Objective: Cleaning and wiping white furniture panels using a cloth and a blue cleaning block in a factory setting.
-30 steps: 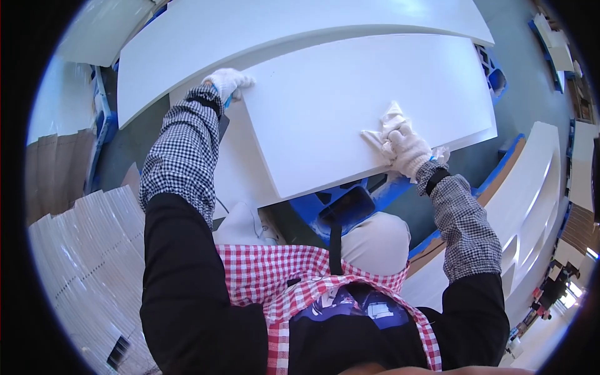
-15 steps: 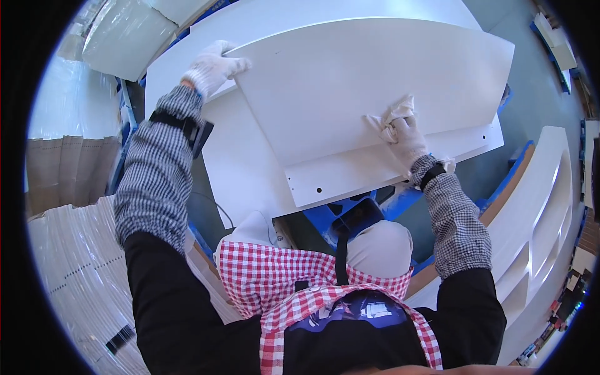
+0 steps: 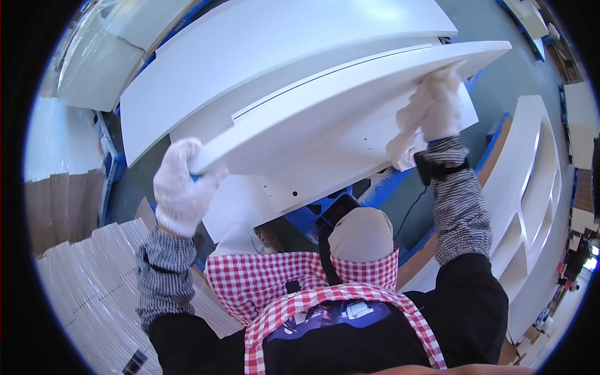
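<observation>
A large white panel [image 3: 350,94] with a curved edge stands tilted up in front of me, its long edge facing up. My left hand [image 3: 181,184], in a white knit glove, grips its left end, the thumb on the near side. Towards the right end, my gloved right hand [image 3: 441,106] lies against the panel's near face, its fingertips partly lost against the white. A crumpled white cloth [image 3: 403,137] hangs from that hand. Below, a white board [image 3: 319,172] with small dark holes meets the panel's near side; whether they are joined I cannot tell.
Another large curved white panel [image 3: 281,37] lies beyond. Blue pallet parts [image 3: 306,225] show underneath, close to my knees. Stacked white sheets [image 3: 94,287] stand at the left, near wrapped stacks [image 3: 65,140]. A white piece with curved openings [image 3: 531,187] stands at the right.
The panel's far edge has risen and tipped towards me, showing its thickness. My left hand has come nearer with its end; my right hand has moved up and right with the cloth.
</observation>
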Demonstrator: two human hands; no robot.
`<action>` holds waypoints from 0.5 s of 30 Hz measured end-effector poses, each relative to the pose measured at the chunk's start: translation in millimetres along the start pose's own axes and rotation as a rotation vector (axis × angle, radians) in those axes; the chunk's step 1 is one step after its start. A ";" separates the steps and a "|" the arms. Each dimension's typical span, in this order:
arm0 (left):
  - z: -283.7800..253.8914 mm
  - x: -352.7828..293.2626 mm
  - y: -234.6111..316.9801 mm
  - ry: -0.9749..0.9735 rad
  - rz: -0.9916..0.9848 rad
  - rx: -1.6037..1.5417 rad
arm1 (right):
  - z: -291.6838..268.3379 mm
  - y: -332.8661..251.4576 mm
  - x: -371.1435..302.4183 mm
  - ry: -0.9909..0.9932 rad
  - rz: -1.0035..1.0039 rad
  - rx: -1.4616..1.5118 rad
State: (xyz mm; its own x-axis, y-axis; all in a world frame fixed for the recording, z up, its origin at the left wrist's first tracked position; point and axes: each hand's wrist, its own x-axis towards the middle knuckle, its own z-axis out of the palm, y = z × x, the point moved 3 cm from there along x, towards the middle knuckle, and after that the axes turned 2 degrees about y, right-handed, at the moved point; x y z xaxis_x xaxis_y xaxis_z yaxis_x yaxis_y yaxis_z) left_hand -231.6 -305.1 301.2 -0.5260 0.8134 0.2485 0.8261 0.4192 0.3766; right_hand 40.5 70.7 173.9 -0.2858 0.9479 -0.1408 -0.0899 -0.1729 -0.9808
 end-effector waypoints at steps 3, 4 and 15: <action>5.9 -24.5 9.7 -0.048 0.014 -0.075 | -35.6 -63.8 16.9 0.105 -0.060 0.002; 6.7 -32.1 11.2 -0.056 0.062 -0.113 | -50.0 -79.2 20.8 0.160 -0.046 0.054; 9.7 -56.5 70.4 -0.387 0.537 -0.136 | -102.9 -95.2 -31.6 0.246 0.338 -0.192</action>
State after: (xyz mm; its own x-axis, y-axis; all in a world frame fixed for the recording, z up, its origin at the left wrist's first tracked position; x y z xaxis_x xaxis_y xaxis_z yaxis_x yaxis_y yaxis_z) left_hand -141.7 -317.7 305.0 0.0817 0.9912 0.1042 0.9064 -0.1174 0.4057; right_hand 156.3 84.7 257.9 -0.0318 0.8864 -0.4619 0.1541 -0.4523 -0.8785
